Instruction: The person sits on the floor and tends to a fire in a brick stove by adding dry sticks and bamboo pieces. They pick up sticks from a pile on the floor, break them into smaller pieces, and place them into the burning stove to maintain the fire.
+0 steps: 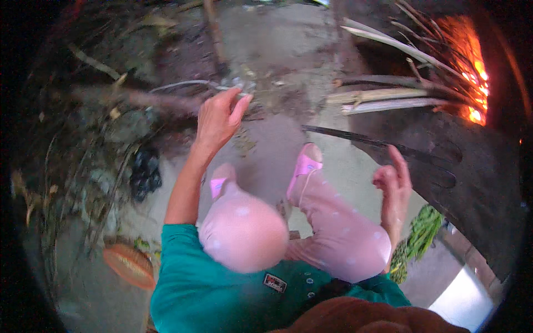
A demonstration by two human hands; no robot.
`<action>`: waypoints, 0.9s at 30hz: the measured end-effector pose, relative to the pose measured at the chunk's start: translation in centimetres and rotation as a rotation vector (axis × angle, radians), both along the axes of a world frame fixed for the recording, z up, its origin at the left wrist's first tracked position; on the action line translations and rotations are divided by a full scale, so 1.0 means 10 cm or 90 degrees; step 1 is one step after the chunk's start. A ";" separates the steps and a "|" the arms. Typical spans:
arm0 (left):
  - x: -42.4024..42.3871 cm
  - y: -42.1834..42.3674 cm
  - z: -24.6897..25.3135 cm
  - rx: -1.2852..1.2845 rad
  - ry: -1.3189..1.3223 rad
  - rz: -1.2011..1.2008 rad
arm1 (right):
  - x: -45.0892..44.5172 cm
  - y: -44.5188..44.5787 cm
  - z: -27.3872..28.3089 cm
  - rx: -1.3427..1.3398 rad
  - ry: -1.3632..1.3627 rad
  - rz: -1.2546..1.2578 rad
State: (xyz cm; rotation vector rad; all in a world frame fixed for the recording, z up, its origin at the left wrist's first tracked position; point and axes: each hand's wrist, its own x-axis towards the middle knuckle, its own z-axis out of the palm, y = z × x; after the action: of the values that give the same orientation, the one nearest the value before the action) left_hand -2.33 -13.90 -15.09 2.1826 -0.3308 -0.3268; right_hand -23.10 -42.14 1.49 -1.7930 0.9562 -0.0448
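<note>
My left hand (220,114) reaches forward over the littered ground, thumb and forefinger close together. At its fingertips lie a thin pale strip (183,84) and a crumpled, clear, plastic-like scrap (247,85); whether the fingers grip either is unclear. To the right, my right hand (393,179) is raised beside my knee, forefinger extended and the other fingers curled, with nothing visible in it. Just beyond that hand are dark metal tongs (347,133), their looped ends on the dark hearth surface (416,183).
Fire (479,89) burns at the far right, with several sticks (383,95) jutting from it. Brushwood (83,137) and a black plastic bag (145,172) lie left. An orange-rimmed basket (129,266) is at lower left; leafy greens (424,231) lie at lower right.
</note>
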 end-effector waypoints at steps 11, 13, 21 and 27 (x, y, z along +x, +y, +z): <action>-2.11 1.79 -1.01 0.252 0.210 0.131 | 0.14 0.47 0.92 -0.176 -0.267 0.179; -2.22 1.88 -1.07 0.216 0.191 0.122 | 0.22 0.69 1.15 -0.214 -0.284 0.302; -2.35 2.23 -0.85 0.179 0.236 0.398 | 0.63 1.24 0.89 -0.198 -0.329 0.429; -2.44 2.64 -0.63 0.065 0.218 0.566 | 0.90 0.92 0.17 -0.241 -0.248 0.411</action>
State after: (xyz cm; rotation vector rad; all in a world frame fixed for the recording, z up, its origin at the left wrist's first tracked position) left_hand -26.73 12.47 -21.39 2.0924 0.8416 -0.1992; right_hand -14.06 -32.92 3.22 -2.2590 0.0670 -0.1683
